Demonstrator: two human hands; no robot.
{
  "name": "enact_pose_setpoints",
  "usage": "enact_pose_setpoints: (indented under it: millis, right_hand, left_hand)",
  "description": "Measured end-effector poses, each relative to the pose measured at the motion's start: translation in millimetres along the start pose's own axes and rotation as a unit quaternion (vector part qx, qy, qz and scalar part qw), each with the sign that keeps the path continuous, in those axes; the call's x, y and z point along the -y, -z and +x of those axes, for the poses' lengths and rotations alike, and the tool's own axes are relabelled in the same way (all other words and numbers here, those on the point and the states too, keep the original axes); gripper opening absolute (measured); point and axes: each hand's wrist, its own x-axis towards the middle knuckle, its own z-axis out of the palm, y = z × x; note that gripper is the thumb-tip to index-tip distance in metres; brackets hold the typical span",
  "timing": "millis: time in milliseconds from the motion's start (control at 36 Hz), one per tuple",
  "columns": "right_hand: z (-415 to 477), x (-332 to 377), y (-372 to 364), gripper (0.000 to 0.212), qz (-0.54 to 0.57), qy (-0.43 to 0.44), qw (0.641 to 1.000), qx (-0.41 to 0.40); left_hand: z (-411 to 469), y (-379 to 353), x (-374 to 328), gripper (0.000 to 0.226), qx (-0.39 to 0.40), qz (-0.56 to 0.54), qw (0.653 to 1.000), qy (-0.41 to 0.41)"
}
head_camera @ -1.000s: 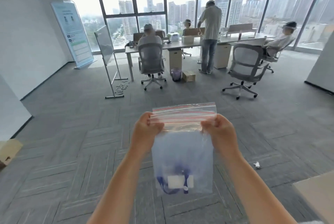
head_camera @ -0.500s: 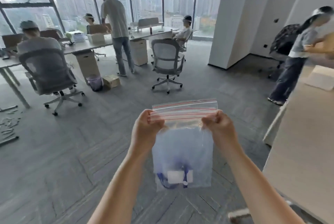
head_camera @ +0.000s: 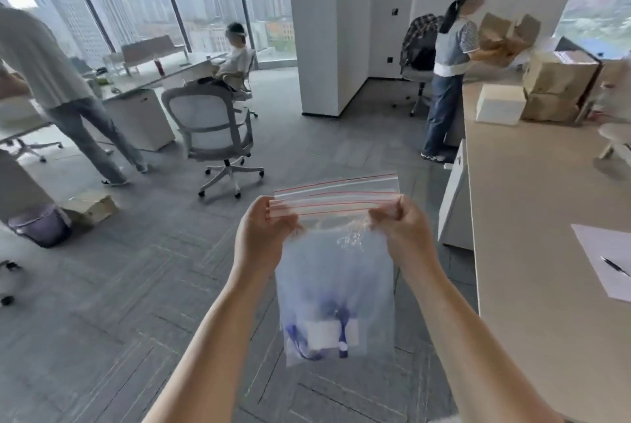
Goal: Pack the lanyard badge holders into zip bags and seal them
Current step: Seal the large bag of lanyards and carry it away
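1. Fingers (head_camera: 397,212) first: both sets are curled in and pinching the top corners of the zip bag (head_camera: 334,269). The left hand (head_camera: 263,235) has the left corner and the right hand (head_camera: 406,235) has the right one. The bag hangs in mid-air between them, resting on nothing.
2. The lanyard badge holder (head_camera: 329,334) is slumped at the very bottom of the bag, well away from the mouth, so nothing should snag the seal.
3. The zip strip (head_camera: 336,206) with the red lines is pulled taut between the hands. I honestly can't tell if it's pressed shut all along; the lips look apart to me. I'd keep one corner pinched, push the air out, then slide the other thumb and forefinger along the track end to end.
4. The table (head_camera: 529,218) is just off to the right. Laying the bag flat there would probably make pressing easier than doing it in the air.
5. Farther out there's an office chair (head_camera: 211,125) and other people at work, none of them in the way.
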Motion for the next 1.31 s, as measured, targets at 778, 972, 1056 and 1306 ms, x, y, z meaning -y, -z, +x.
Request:
enact_pose_setpoints:
  millis: [778,972,1056,1306]
  right_hand:
    - [307,-25,66,0.008,-0.111,-0.084,0.889,-0.436]
    - [339,-37,118,0.015,-0.122,-0.097,0.822,-0.548]
    - [351,-49,141,0.011,-0.122,-0.099,0.802,-0.576]
    - [388,-86,224,0.011,-0.103,-0.133,0.752,-0.637]
  left_hand:
    - [381,-334,-26,0.016,0.43,-0.007,0.9,-0.071]
    - [396,-437,-39,0.017,0.523,-0.013,0.846,-0.104]
    - [395,-482,-38,0.018,0.551,-0.015,0.827,-0.106]
    - [388,-621,-34,0.019,0.627,-0.013,0.773,-0.097]
